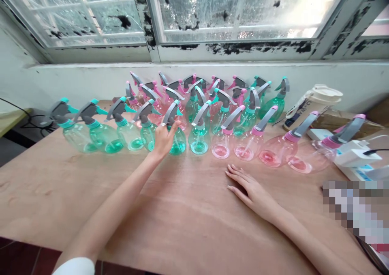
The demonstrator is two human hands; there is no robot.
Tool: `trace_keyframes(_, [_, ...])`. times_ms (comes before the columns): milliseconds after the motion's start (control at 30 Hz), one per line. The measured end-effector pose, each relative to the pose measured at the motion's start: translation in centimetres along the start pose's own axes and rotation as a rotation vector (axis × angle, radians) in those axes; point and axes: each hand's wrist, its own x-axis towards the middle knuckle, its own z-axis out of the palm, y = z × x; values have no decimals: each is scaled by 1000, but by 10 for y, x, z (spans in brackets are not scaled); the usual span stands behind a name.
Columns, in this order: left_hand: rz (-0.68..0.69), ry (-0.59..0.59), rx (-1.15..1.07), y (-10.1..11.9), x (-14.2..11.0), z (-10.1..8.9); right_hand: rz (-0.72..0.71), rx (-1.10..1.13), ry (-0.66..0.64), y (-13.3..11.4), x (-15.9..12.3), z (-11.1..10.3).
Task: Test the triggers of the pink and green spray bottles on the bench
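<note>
My left hand [165, 138] is closed around the neck of a green spray bottle [178, 147] in the front row, its grey trigger head showing above my fingers. That bottle stands upright on the table. Left of it are several more green spray bottles [106, 139]; just to its right stands another green one [199, 141]. Pink spray bottles [223, 145] carry the row on to the right. My right hand [251, 187] lies on the wooden table [170, 222] in front of the pink bottles, fingers stretched out, holding nothing.
More pink and green spray bottles [272, 106] crowd behind the front row, below the window [243, 15]. At the right are a white lidded cup [314, 104], a white charger with a cable [358, 152] and a blurred-out object [355, 214]. The table's front edge runs along the lower left.
</note>
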Motion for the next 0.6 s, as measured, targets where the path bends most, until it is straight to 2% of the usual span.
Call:
trace_keyframes(200, [8,-12,-41,-2,-8,-4,-21,-5,15,4,-2,3])
trace_keyframes(333, [7,39,-72,1,-42,-22,-19,-13,16,5,-3,5])
trace_keyframes(467, [34,80,-86,16,-87,-41,-13,-16,7,5,-2,6])
trace_keyframes(533, [69,47,-59,27,-100,-42,-16,-11,13,5,-2,6])
trace_keyframes(600, [73,-6,-47,38,-101,-36,-22,-5,25,5,-3,7])
